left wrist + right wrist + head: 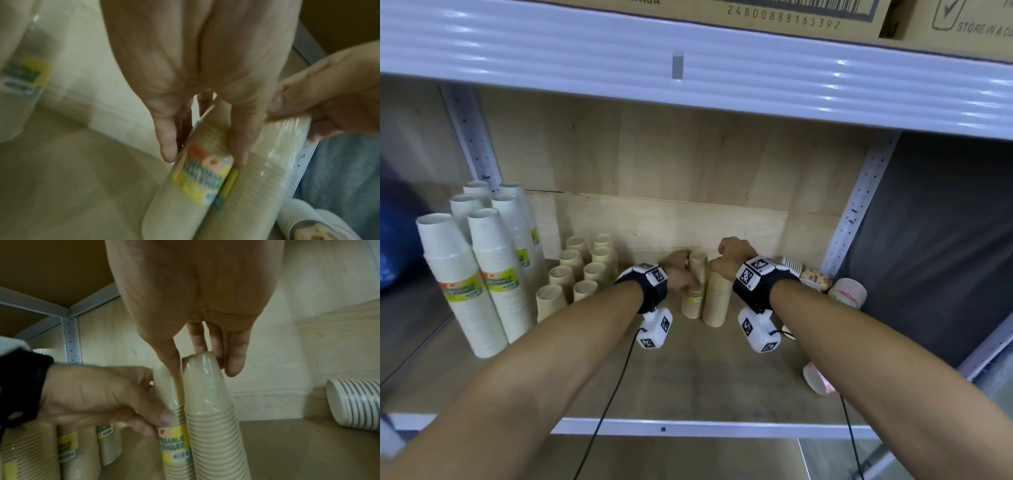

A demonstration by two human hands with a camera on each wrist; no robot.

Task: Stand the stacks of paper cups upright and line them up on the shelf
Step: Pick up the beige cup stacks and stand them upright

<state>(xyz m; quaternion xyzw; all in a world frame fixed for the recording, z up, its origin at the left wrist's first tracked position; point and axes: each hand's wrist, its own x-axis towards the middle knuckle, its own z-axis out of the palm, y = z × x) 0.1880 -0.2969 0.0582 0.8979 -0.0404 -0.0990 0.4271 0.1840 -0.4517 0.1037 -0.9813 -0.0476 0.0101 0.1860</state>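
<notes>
Tan ribbed paper-cup stacks (717, 298), film-wrapped, stand touching near the wooden shelf's (688, 370) back edge; left hand (678, 270) grips the labelled one (174, 426), right hand (195, 305) pinches the other's top. Right-wrist view alone reveals label lettering.

Left wrist view's smeared, label (202, 174) unreadable; right forearm covers most of that fallen pink cup stack (816, 380).
</notes>
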